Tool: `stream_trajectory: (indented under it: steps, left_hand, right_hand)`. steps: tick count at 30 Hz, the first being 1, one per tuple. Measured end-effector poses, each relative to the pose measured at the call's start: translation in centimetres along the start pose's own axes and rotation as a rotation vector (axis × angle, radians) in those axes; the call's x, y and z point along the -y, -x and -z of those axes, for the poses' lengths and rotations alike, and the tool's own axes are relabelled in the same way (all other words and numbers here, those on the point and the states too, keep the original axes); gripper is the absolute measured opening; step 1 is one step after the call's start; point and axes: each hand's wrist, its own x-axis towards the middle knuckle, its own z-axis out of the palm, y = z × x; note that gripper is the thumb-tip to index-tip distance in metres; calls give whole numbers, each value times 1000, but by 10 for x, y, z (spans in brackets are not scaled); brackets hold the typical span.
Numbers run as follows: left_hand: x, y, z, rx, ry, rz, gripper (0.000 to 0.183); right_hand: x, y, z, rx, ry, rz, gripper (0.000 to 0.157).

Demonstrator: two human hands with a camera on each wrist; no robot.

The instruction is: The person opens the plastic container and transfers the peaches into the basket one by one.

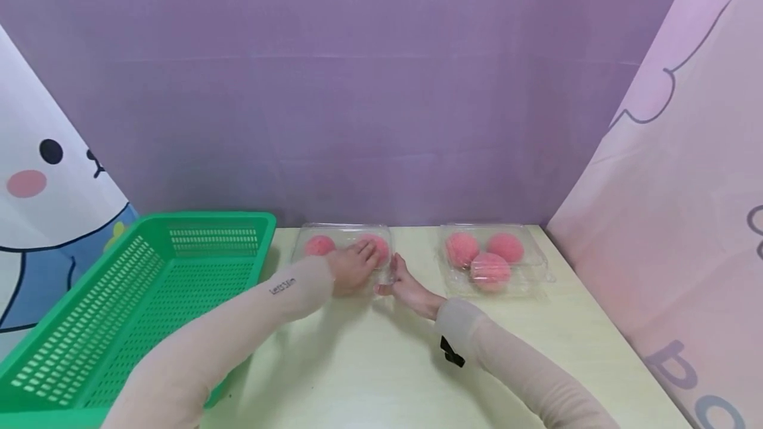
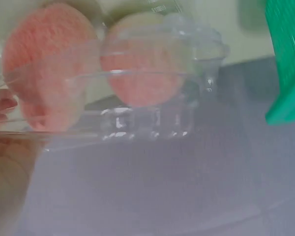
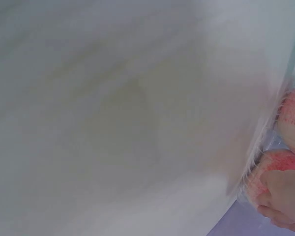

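Observation:
A clear plastic clamshell container (image 1: 342,230) lies at the table's far edge with two pink peaches in view, the left peach (image 1: 320,245) and the right peach (image 1: 377,248). My left hand (image 1: 353,267) reaches over its front and grips the right peach, hiding part of it. My right hand (image 1: 411,288) holds the container's right front corner, thumb toward me and fingers along the side. The left wrist view shows both peaches behind the clear plastic wall (image 2: 152,123). At the lower right of the right wrist view, fingers (image 3: 280,196) curl against a peach (image 3: 265,169).
A second clear container (image 1: 524,277) with three peaches (image 1: 491,272) sits to the right. A green slotted plastic basket (image 1: 265,243) stands at the left. A purple cloth (image 1: 381,118) hangs behind the pale table (image 1: 369,376), and printed cloths flank both sides.

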Motion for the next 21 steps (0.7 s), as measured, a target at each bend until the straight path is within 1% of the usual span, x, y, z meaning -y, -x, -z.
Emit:
stream_trajectory:
  steps: [5,9,11,14,15,16,17,19,21]
  left_hand:
    - [5,-2,9,1,-123,-81,55]
    - [6,-1,17,39,-171,-117,58]
    - [6,-2,20,57,-175,-122,60]
    - [9,-5,24,107,-132,-123,62]
    - [10,-6,24,121,-104,-124,62]
    - [12,-7,24,165,0,-94,61]
    - [13,-8,25,196,76,-64,62]
    - [17,-10,25,256,268,22,64]
    - [19,-13,24,290,449,114,65]
  right_hand:
    - [-3,0,2,3,-12,-14,94]
    - [-4,2,4,0,-9,-10,94]
    - [-3,3,6,1,-4,-8,95]
    - [-2,4,8,8,5,-5,94]
    - [-1,4,9,9,6,-3,94]
    - [-1,5,9,10,9,-5,94]
    - [-2,4,9,11,10,-5,94]
    - [-3,4,8,21,5,0,92]
    - [-5,4,6,30,-3,9,90]
